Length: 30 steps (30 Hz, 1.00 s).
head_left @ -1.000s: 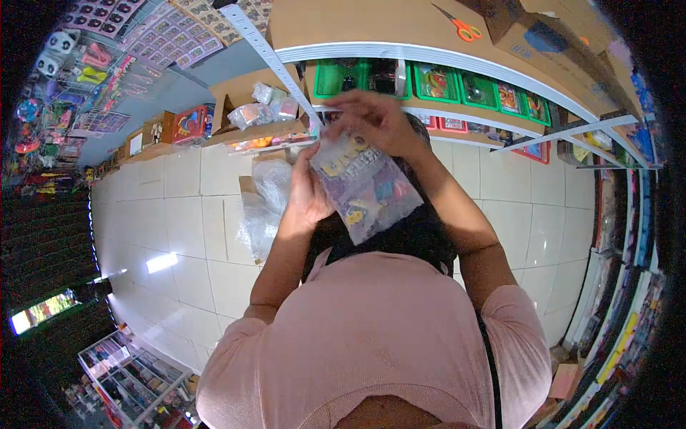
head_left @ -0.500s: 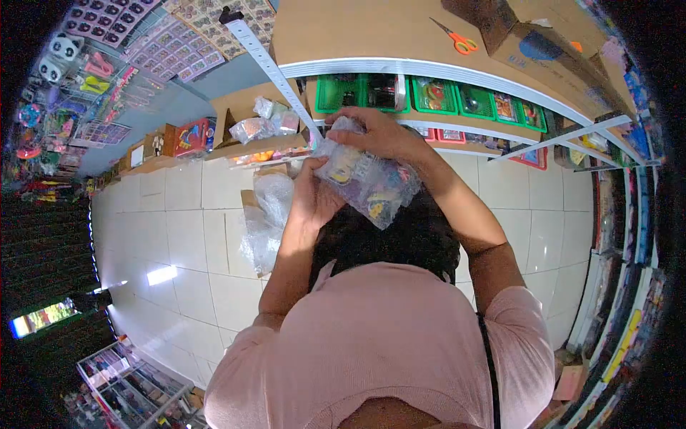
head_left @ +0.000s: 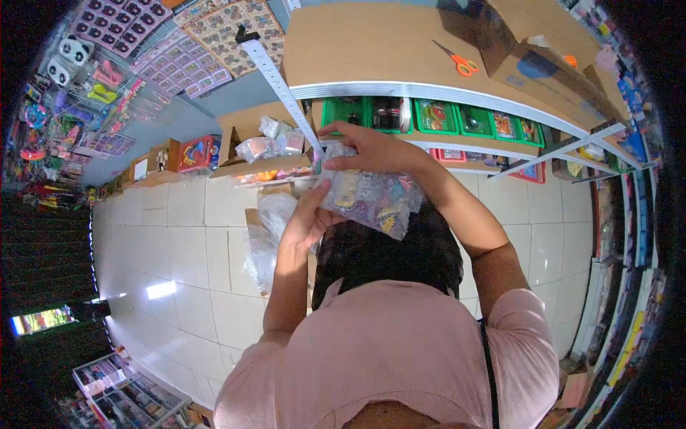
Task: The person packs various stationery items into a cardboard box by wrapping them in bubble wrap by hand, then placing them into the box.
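Note:
A clear bubble-wrap package [head_left: 371, 200] with colourful printed items inside, yellow and purple among them, is held in front of my chest. My left hand [head_left: 309, 218] grips its left edge, thumb on the near face and fingers behind. Over its upper left end bends my right hand [head_left: 368, 149], with the fingers on the wrap. What exactly is inside the wrap is too blurred to name.
Orange-handled scissors [head_left: 463, 66] lie on the brown shelf top [head_left: 357, 43], beside an open cardboard box [head_left: 543, 68]. Green baskets [head_left: 437, 116] line the shelf below. Loose bubble wrap [head_left: 275, 214] is on the tiled floor [head_left: 179, 250]. Wrapped packages [head_left: 261, 146] sit further left.
The package has turned a little, its lower end swinging right. Both hands still hold it, and the whole view has shifted slightly.

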Available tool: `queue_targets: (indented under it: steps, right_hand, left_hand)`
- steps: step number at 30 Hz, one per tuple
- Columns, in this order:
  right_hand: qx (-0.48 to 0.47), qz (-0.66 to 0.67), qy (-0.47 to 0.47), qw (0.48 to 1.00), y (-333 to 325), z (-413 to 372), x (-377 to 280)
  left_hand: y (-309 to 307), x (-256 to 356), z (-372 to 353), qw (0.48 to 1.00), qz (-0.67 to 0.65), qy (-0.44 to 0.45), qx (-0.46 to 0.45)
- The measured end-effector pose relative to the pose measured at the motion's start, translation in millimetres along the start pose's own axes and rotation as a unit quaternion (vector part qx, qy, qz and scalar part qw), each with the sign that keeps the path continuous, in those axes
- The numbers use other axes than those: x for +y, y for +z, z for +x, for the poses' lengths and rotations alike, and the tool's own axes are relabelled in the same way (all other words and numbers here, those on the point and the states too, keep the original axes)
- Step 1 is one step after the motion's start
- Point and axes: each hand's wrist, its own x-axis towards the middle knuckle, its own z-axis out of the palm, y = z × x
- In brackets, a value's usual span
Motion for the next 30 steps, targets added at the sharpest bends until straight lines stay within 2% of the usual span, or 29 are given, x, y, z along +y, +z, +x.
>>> queue_targets:
  steps: [3,6,7,8,10,13,17,21,24,29,30]
  right_hand:
    - [0.024,0.022,-0.042,0.999,1,6,4]
    - [0.159,-0.081,0.023,0.984,-16,7,-11]
    - [0.303,-0.134,0.029,0.943,-17,16,3]
    - [0.363,-0.219,-0.023,0.905,-23,19,13]
    - [0.468,-0.375,-0.128,0.790,-30,25,17]
    - [0.436,-0.454,-0.185,0.755,-30,39,18]
    - [0.413,-0.525,-0.216,0.713,-34,56,30]
    - [0.417,-0.523,-0.205,0.714,-39,58,39]
    - [0.429,-0.496,-0.171,0.735,-41,55,37]
    - [0.439,-0.266,-0.118,0.850,-46,51,21]
    - [0.423,-0.241,-0.163,0.858,-45,47,10]
  left_hand:
    - [0,0,-1,0.998,0.054,0.036,0.006]
    - [-9,0,-1,0.999,-0.006,0.038,0.021]
    - [-12,3,-3,0.999,-0.013,0.038,0.027]
    - [-15,6,-7,0.999,-0.021,0.036,0.034]
    - [-18,10,-10,0.998,-0.034,0.038,0.040]
    - [-17,16,-15,0.997,-0.027,0.055,0.044]
    - [-19,22,-20,0.996,-0.017,0.076,0.041]
    - [-17,28,-25,0.995,-0.024,0.083,0.054]
    - [-13,32,-25,0.995,0.002,0.088,0.053]
    - [-8,35,-24,0.994,0.024,0.091,0.048]
    - [-3,37,-24,0.994,0.028,0.096,0.051]
